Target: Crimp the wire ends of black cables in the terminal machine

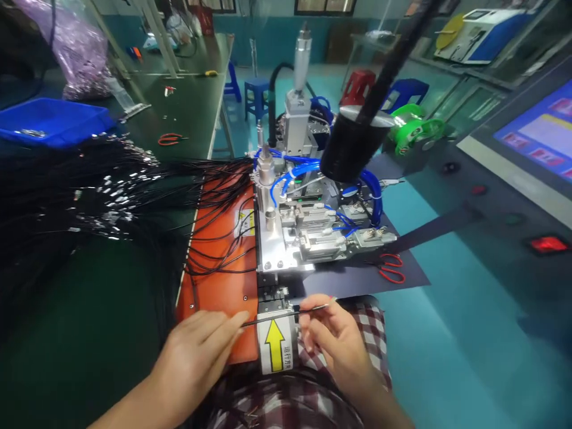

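Observation:
Between my two hands a thin black cable (277, 318) is stretched over a white plate with a yellow arrow (274, 345). My left hand (196, 345) is closed around the cable, fingers pressed together. On the other side, my right hand (335, 333) pinches the cable close to its end, with its other fingers curled. A short, lighter tip shows beside the right fingertips, too small to make out. Just ahead of the hands stands a metal machine (308, 232) with blue air hoses (304, 170).
Many black cables (223, 202) run across an orange plate (223, 286) from a large bundle (111, 196) at the left. Red-handled scissors (392, 268) lie on the grey base. Red-handled pliers (171, 139) and a blue tray (53, 119) are on the green table. A black lamp (355, 143) overhangs the machine.

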The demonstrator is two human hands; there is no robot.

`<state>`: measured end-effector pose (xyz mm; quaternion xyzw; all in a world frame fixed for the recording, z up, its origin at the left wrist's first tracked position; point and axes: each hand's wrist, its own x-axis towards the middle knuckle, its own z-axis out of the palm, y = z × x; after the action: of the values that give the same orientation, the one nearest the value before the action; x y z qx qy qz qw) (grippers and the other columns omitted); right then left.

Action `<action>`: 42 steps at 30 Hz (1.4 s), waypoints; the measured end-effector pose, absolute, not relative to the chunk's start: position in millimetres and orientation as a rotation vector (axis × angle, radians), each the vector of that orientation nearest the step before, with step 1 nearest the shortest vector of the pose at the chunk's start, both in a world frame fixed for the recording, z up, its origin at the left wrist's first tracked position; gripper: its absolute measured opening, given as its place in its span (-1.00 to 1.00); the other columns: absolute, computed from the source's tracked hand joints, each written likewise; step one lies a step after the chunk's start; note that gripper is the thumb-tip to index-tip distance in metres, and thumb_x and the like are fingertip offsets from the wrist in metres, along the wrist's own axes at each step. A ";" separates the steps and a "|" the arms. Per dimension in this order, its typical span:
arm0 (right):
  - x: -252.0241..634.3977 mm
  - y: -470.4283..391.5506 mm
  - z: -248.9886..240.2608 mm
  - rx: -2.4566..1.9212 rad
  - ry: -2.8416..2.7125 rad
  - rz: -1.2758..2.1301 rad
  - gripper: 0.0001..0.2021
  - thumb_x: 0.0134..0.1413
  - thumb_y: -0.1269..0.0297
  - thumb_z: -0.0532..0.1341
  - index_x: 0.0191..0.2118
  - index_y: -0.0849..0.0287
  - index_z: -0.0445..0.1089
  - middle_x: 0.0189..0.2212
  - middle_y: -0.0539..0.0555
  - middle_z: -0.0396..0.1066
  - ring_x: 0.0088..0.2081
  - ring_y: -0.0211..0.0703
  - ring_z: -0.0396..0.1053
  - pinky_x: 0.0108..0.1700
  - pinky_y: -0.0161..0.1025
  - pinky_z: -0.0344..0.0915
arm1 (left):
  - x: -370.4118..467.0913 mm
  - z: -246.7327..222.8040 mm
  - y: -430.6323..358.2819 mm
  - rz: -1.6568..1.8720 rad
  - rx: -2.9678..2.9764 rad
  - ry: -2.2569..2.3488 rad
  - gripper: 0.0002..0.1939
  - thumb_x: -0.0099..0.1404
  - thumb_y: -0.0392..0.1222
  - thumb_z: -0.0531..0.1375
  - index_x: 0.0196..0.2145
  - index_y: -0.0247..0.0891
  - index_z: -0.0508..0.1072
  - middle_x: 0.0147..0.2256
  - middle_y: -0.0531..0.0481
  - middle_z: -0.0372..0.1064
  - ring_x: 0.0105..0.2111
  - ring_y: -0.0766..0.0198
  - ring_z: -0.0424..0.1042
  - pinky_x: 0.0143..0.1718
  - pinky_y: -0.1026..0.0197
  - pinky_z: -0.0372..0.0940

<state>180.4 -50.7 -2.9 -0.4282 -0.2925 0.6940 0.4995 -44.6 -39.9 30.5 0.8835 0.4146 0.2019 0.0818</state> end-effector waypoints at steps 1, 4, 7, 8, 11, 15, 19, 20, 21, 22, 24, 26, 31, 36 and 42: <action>177.4 -49.1 -2.6 -1.048 -0.694 1.677 -0.82 -0.02 0.20 0.30 -0.29 0.15 0.40 -0.53 -0.03 0.36 -0.62 -0.34 0.25 -0.57 -0.37 0.18 | -46.6 31.1 -42.2 0.575 2.598 1.294 -0.72 0.31 -0.32 0.06 -0.03 -0.19 0.33 -0.43 0.01 0.40 -0.47 0.28 0.37 -0.39 0.25 0.26; 168.2 -45.2 3.1 -1.096 -0.797 1.713 -0.87 0.02 0.25 0.27 -0.33 0.19 0.44 -0.55 -0.01 0.40 -0.59 -0.32 0.30 -0.49 -0.34 0.24 | -38.4 37.5 -47.9 0.416 2.320 1.339 -0.64 0.31 -0.21 0.07 0.06 -0.14 0.22 -0.30 -0.03 0.41 -0.34 0.22 0.42 -0.31 0.25 0.31; 164.7 -44.1 9.7 -1.121 -0.866 1.720 -0.87 -0.01 0.31 0.27 -0.28 0.19 0.44 -0.54 -0.02 0.40 -0.58 -0.33 0.29 -0.49 -0.36 0.24 | -20.6 46.3 -50.4 0.336 1.960 1.264 -0.60 0.36 -0.19 -0.02 0.14 -0.10 0.06 -0.30 0.03 0.41 -0.34 0.28 0.44 -0.30 0.32 0.34; 165.0 -44.1 11.0 -1.123 -0.846 1.720 -0.86 -0.02 0.30 0.28 -0.28 0.19 0.42 -0.56 -0.04 0.39 -0.60 -0.34 0.27 -0.52 -0.37 0.22 | -15.3 48.7 -50.3 0.328 1.878 1.243 -0.62 0.37 -0.20 -0.05 0.13 -0.08 0.05 -0.35 0.07 0.41 -0.38 0.30 0.44 -0.32 0.33 0.34; 168.0 -44.1 11.9 -1.133 -0.804 1.713 -0.89 -0.04 0.29 0.28 -0.37 0.18 0.37 -0.61 -0.09 0.32 -0.63 -0.36 0.21 -0.55 -0.39 0.17 | -2.7 53.0 -47.6 0.368 1.768 1.227 -0.64 0.36 -0.20 -0.03 0.10 -0.05 0.08 -0.40 0.10 0.39 -0.40 0.30 0.43 -0.36 0.34 0.33; 178.0 -41.8 9.7 -1.140 -0.946 1.674 -0.92 -0.05 0.31 0.30 -0.41 0.18 0.42 -0.52 -0.05 0.33 -0.55 -0.34 0.19 -0.52 -0.39 0.16 | 10.3 51.8 -40.3 0.441 1.704 1.163 -0.67 0.35 -0.21 -0.01 0.06 -0.07 0.13 -0.30 0.04 0.39 -0.29 0.24 0.43 -0.26 0.27 0.33; 196.3 -36.1 8.1 -1.086 -0.872 1.736 -0.79 0.00 0.16 0.28 -0.28 0.18 0.44 -0.52 -0.04 0.31 -0.58 -0.34 0.18 -0.54 -0.38 0.15 | 15.8 45.8 -33.2 0.503 1.497 1.102 -0.71 0.35 -0.19 0.02 0.03 -0.06 0.20 -0.38 0.07 0.37 -0.32 0.27 0.38 -0.29 0.28 0.28; 199.6 -34.8 8.1 -1.079 -0.839 1.727 -0.78 0.01 0.14 0.27 -0.28 0.18 0.44 -0.52 -0.04 0.32 -0.58 -0.35 0.18 -0.53 -0.38 0.15 | 16.2 44.5 -32.0 0.515 1.409 1.086 -0.72 0.35 -0.18 0.03 0.02 -0.07 0.21 -0.39 0.08 0.37 -0.36 0.29 0.36 -0.34 0.31 0.26; 201.5 -33.8 8.1 -1.068 -0.809 1.719 -0.78 0.03 0.13 0.26 -0.30 0.18 0.43 -0.51 -0.04 0.33 -0.59 -0.36 0.18 -0.52 -0.38 0.14 | 16.4 43.6 -31.0 0.525 1.317 1.064 -0.73 0.35 -0.16 0.03 0.01 -0.08 0.22 -0.41 0.09 0.36 -0.39 0.32 0.34 -0.39 0.34 0.24; 202.0 -33.0 8.1 -1.049 -0.785 1.723 -0.78 0.04 0.12 0.25 -0.32 0.18 0.42 -0.52 -0.04 0.33 -0.59 -0.37 0.17 -0.52 -0.39 0.13 | 16.6 43.0 -30.1 0.536 1.229 1.041 -0.74 0.35 -0.15 0.03 0.00 -0.10 0.22 -0.42 0.09 0.35 -0.43 0.35 0.31 -0.44 0.36 0.20; 199.3 -32.3 7.8 -0.983 -0.746 1.774 -0.77 0.04 0.10 0.26 -0.34 0.19 0.40 -0.55 -0.06 0.31 -0.62 -0.39 0.13 -0.56 -0.40 0.08 | 17.0 43.1 -28.3 0.545 1.095 0.995 -0.74 0.36 -0.13 0.03 0.00 -0.13 0.22 -0.45 0.09 0.33 -0.52 0.42 0.23 -0.52 0.40 0.12; 194.1 -32.3 6.9 -0.918 -0.709 1.821 -0.74 0.01 0.07 0.28 -0.34 0.19 0.38 -0.57 -0.08 0.29 -0.65 -0.41 0.09 -0.59 -0.41 0.02 | 17.0 44.2 -26.0 0.551 1.027 0.965 -0.73 0.36 -0.12 0.04 -0.01 -0.16 0.22 -0.47 0.11 0.31 -0.58 0.47 0.12 -0.58 0.41 0.03; 185.1 -32.6 2.5 -0.888 -0.705 1.866 -0.73 -0.04 0.10 0.32 -0.38 0.20 0.34 -0.65 -0.12 0.25 -0.68 -0.42 0.07 -0.61 -0.42 -0.02 | 15.3 45.4 -20.5 0.548 0.978 0.911 -0.72 0.36 -0.12 0.05 0.00 -0.19 0.19 -0.49 0.11 0.30 -0.61 0.49 0.03 -0.60 0.40 -0.06; 181.1 -33.5 1.3 -0.891 -0.695 1.897 -0.73 -0.11 0.15 0.37 -0.41 0.20 0.33 -0.67 -0.14 0.25 -0.71 -0.44 0.08 -0.64 -0.44 0.01 | 15.6 44.1 -18.5 0.534 0.942 0.865 -0.75 0.37 -0.14 0.03 -0.02 -0.21 0.20 -0.51 0.10 0.32 -0.62 0.49 0.03 -0.62 0.40 -0.09; 183.5 -30.1 0.1 -0.790 -0.620 1.912 -0.68 -0.13 0.06 0.37 -0.43 0.22 0.36 -0.60 -0.07 0.33 -0.69 -0.43 0.16 -0.64 -0.44 0.10 | 14.8 40.9 -17.8 0.528 0.912 0.852 -0.76 0.36 -0.13 0.03 -0.04 -0.20 0.22 -0.51 0.07 0.34 -0.63 0.50 0.02 -0.63 0.40 -0.10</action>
<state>183.5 -30.1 0.1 -0.3227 -0.2532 0.7807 0.4715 14.8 -17.8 40.9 0.4221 0.3942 0.2442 0.7790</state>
